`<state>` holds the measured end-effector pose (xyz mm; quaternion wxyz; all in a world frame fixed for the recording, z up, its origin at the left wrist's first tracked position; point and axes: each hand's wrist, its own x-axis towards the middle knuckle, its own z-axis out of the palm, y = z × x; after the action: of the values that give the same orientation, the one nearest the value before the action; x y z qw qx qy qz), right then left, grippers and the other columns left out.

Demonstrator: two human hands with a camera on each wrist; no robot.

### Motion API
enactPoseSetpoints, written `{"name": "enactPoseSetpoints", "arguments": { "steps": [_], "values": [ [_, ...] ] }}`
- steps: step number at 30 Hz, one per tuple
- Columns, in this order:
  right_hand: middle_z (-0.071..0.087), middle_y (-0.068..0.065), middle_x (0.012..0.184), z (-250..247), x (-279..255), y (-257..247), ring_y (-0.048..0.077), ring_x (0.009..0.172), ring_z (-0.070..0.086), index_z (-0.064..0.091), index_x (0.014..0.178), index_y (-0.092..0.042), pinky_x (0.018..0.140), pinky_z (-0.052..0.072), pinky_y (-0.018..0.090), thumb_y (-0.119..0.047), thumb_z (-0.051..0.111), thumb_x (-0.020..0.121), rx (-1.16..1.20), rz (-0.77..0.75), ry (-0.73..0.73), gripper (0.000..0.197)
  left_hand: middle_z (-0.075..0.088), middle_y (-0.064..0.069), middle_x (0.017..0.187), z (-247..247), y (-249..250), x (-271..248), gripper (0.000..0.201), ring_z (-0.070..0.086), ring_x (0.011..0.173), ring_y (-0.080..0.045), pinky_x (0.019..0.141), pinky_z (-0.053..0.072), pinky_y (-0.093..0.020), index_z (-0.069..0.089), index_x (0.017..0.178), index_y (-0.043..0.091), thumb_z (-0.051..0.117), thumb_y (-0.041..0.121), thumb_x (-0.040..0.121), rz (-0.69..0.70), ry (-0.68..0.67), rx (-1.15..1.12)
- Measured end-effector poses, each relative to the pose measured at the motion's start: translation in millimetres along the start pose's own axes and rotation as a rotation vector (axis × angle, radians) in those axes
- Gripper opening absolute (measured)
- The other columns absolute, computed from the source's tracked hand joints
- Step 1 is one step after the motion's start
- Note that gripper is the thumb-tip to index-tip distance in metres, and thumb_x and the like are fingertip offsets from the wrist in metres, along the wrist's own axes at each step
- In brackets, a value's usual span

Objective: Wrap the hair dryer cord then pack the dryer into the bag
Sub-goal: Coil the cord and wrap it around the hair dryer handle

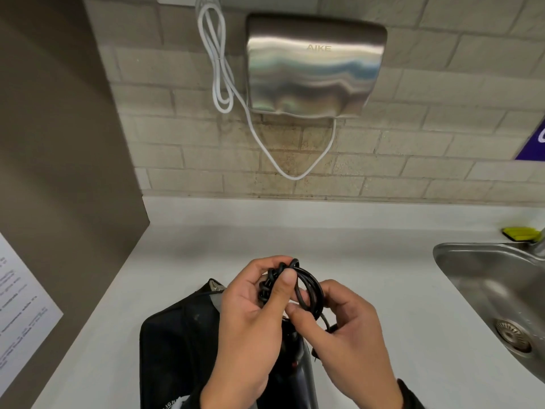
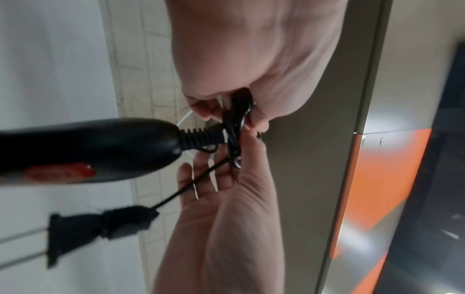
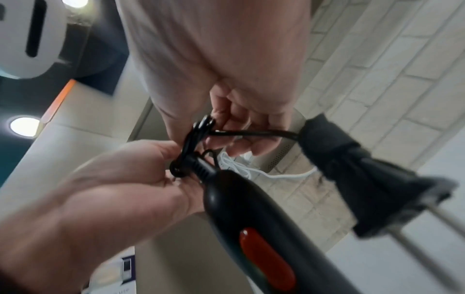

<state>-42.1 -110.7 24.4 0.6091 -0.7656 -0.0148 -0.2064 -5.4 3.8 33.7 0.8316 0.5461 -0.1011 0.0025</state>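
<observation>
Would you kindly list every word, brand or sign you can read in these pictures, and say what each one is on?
"AIKE" on the front of the steel hand dryer on the wall.
White paper notice on the left panel: printed lines, too blurred to read.
Purple sign at the right edge: only a cut-off white stroke, unreadable.
Black bag: white letters at the bottom edge, cut off, unreadable.

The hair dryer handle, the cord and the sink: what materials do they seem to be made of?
Hair dryer handle: probably hard plastic, glossy black; it shows sharp highlights and a red-orange switch.
Cord: likely rubber or vinyl sheath, black, slightly shiny; it bends into tight loops.
Sink: apparently stainless steel, brushed; grey with soft streaked reflections.
</observation>
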Motion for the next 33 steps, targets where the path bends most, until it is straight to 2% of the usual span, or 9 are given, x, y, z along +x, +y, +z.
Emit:
{"name": "enactPoseSetpoints", "arguments": {
  "steps": [4, 9, 12, 15, 20, 22, 25, 30, 33],
  "values": [
    [0.068, -0.002, 0.092, 7, -2, 4, 0.015, 0.088, 0.065, 0.063, 0.094, -0.028, 0.077, 0.048, 0.017, -0.010, 0.077, 0.066, -0.220, -0.297, 0.322, 0.037, 0.065, -0.012, 0.063, 4, 6, -3, 0.027, 0.065, 0.062, -0.013, 0.060, 0.054, -0.018, 0.069, 0.100, 0.005, 0.066, 0.022, 0.079, -0.089, -0.019, -0.099],
    [0.069, 0.012, 0.087, 11, -4, 19, 0.029, 0.076, 0.062, 0.078, 0.081, -0.009, 0.066, 0.049, 0.034, -0.009, 0.073, 0.076, -0.590, -0.591, 0.503, 0.007, 0.067, -0.010, 0.065, 6, 4, -2, 0.027, 0.067, 0.072, -0.014, 0.082, 0.051, -0.030, 0.069, 0.101, 0.011, 0.066, 0.027, 0.079, -0.077, -0.011, -0.064],
    [0.070, -0.001, 0.087, 14, -6, 15, 0.024, 0.082, 0.062, 0.076, 0.077, -0.012, 0.072, 0.047, 0.025, -0.016, 0.072, 0.078, -0.484, -0.499, 0.490, 0.006, 0.070, -0.002, 0.069, 6, -1, 1, 0.022, 0.068, 0.078, -0.010, 0.081, 0.049, -0.026, 0.070, 0.097, 0.019, 0.067, 0.032, 0.079, 0.054, 0.017, 0.064],
    [0.068, -0.014, 0.087, 11, -12, -4, 0.013, 0.084, 0.060, 0.070, 0.076, -0.033, 0.065, 0.046, 0.017, -0.043, 0.065, 0.079, -0.245, -0.174, 0.385, 0.012, 0.074, 0.004, 0.080, 1, -10, 5, 0.017, 0.068, 0.093, -0.013, 0.092, 0.049, -0.035, 0.068, 0.097, 0.032, 0.066, 0.046, 0.088, 0.184, 0.043, 0.256],
    [0.061, -0.004, 0.056, -12, -6, -29, 0.010, 0.054, 0.049, 0.062, 0.055, -0.017, 0.063, 0.042, 0.023, -0.062, 0.056, 0.084, 0.108, 0.249, 0.111, 0.053, 0.067, 0.016, 0.104, -1, -18, 4, 0.023, 0.058, 0.111, -0.014, 0.094, 0.049, -0.040, 0.064, 0.099, 0.047, 0.053, 0.060, 0.084, 0.311, 0.098, 0.552],
    [0.047, -0.006, 0.047, -21, -3, -34, 0.013, 0.050, 0.041, 0.051, 0.046, -0.017, 0.064, 0.035, 0.034, -0.059, 0.057, 0.074, 0.232, 0.299, -0.013, 0.051, 0.068, 0.015, 0.106, 1, -18, 3, 0.021, 0.058, 0.112, -0.016, 0.093, 0.049, -0.043, 0.064, 0.100, 0.047, 0.053, 0.057, 0.086, 0.343, 0.089, 0.572],
    [0.044, -0.005, 0.049, -33, -3, -35, 0.013, 0.048, 0.039, 0.059, 0.053, -0.016, 0.058, 0.035, 0.031, -0.048, 0.077, 0.064, 0.409, 0.327, -0.171, 0.039, 0.070, 0.014, 0.107, 0, -19, 5, 0.017, 0.062, 0.110, -0.021, 0.092, 0.050, -0.049, 0.063, 0.100, 0.048, 0.054, 0.055, 0.087, 0.351, 0.072, 0.517],
    [0.054, 0.003, 0.069, -43, -9, -21, 0.018, 0.071, 0.054, 0.069, 0.091, -0.008, 0.079, 0.048, 0.036, -0.032, 0.092, 0.058, 0.565, 0.216, -0.283, 0.046, 0.073, 0.012, 0.107, -1, -15, 9, 0.014, 0.066, 0.109, -0.021, 0.092, 0.053, -0.044, 0.064, 0.100, 0.044, 0.057, 0.049, 0.089, 0.382, 0.028, 0.477],
    [0.070, 0.015, 0.100, -38, -13, -15, 0.030, 0.091, 0.067, 0.065, 0.083, -0.011, 0.081, 0.054, 0.033, -0.014, 0.090, 0.062, 0.693, 0.186, -0.288, 0.033, 0.072, 0.009, 0.109, -4, -15, 9, 0.012, 0.067, 0.109, -0.017, 0.091, 0.054, -0.034, 0.063, 0.100, 0.043, 0.058, 0.045, 0.089, 0.405, 0.004, 0.480]
  ]
}}
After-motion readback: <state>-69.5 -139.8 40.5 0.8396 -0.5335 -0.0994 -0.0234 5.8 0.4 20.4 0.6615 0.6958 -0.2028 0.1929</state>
